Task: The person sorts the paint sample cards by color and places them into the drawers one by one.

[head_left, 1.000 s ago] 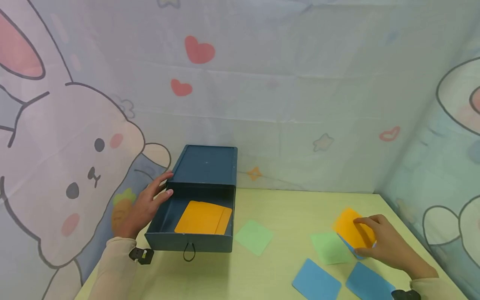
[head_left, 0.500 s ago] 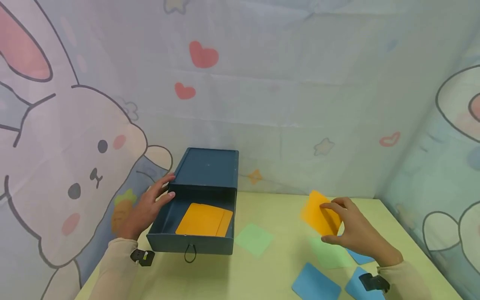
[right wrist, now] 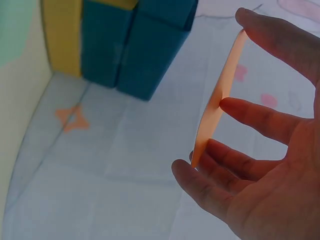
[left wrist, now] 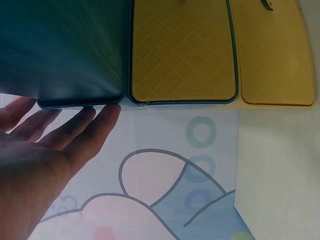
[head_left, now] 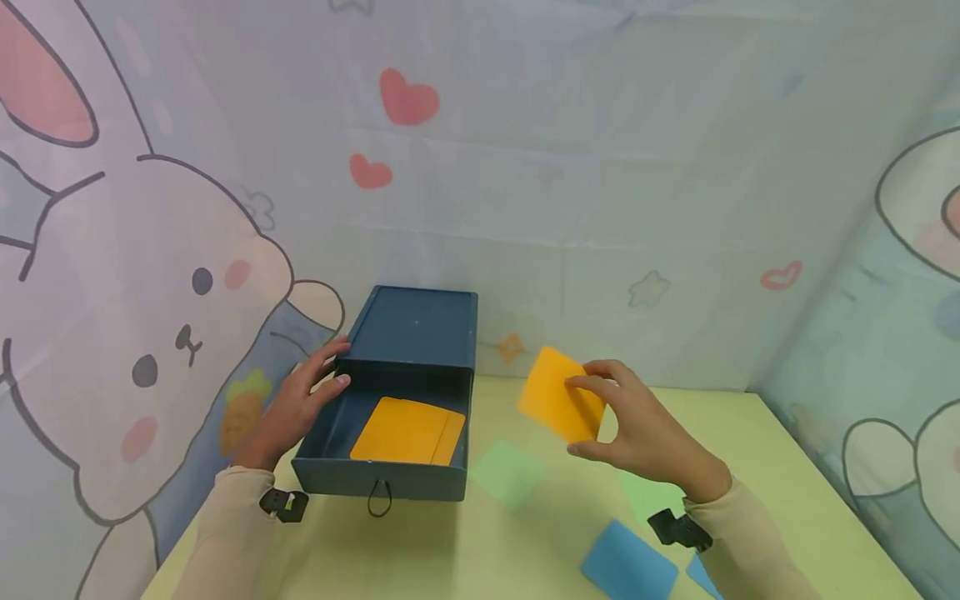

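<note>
My right hand (head_left: 637,425) holds a square orange card (head_left: 558,396) by its edges, thumb at one edge and fingers at the other, raised above the table; the right wrist view shows this card (right wrist: 217,100) edge-on. To the left stands a dark blue drawer unit (head_left: 416,329) with its top drawer (head_left: 375,479) pulled out. Orange cards (head_left: 405,432) lie overlapping inside that drawer. My left hand (head_left: 288,417) rests on the unit's left side with fingers extended, and in the left wrist view its fingertips (left wrist: 110,112) meet the drawer's outer side.
Lower drawers with yellow fronts (left wrist: 185,50) show under the open one. On the pale table (head_left: 517,533) lie a green card (head_left: 510,475) beside the unit, another green card (head_left: 648,497) below my right hand, and a blue card (head_left: 630,560) nearer. A printed cloth (head_left: 562,208) hangs behind.
My right hand has lifted the orange card off the cards at the right and carried it left and up, toward the drawer. The left hand has stayed at the unit's side.
</note>
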{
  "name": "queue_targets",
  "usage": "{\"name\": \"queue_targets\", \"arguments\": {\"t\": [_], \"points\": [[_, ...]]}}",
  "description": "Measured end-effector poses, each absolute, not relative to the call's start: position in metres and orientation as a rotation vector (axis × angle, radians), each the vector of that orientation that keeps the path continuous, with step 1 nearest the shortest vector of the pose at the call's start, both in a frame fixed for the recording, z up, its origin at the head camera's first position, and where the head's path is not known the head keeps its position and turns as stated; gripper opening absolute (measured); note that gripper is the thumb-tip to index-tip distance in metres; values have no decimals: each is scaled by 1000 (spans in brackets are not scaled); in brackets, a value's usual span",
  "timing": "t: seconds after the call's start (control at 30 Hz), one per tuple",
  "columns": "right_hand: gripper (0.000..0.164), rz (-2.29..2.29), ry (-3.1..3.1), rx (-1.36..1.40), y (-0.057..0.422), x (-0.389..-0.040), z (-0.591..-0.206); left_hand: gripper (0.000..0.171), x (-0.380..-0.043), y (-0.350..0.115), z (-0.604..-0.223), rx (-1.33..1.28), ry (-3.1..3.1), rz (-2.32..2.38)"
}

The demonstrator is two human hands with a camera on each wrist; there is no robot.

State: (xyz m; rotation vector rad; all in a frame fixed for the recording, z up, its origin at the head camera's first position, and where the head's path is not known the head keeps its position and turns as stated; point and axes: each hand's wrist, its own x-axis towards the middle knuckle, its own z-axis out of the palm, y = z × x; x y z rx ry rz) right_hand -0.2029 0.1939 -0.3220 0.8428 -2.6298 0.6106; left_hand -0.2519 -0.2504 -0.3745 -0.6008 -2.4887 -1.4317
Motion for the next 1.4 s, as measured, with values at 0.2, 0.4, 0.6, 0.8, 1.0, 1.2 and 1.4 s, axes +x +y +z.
{"name": "queue_targets", "arguments": {"t": [0.2, 0.4, 0.6, 0.8, 1.0, 1.2, 1.4], "points": [[67, 638, -2634, 954, 157, -205, -309, 56, -251, -251, -371, -589, -2512, -1428], [67, 623, -2654, 1065, 120, -206, -299, 56, -250, -252, -371, -586, -2512, -1430], [67, 587, -2683, 1137, 89, -213, -294, 56, -255, -248, -371, -583, -2512, -1415], [63, 598, -2719, 1202, 63, -220, -298, 54, -253, -247, -374, -577, -2504, -1424], [60, 603, -2774, 1202, 41, -226, -303, 53, -250, -247, -373, -566, -2479, -1402], [62, 284, -2811, 1119, 26, -229, -315, 55, -246, -247, -375, -556, -2499, -1413], [64, -13, -2808, 1052, 12, -233, -324, 57, -245, -248, -373, -530, -2523, -1402]]}}
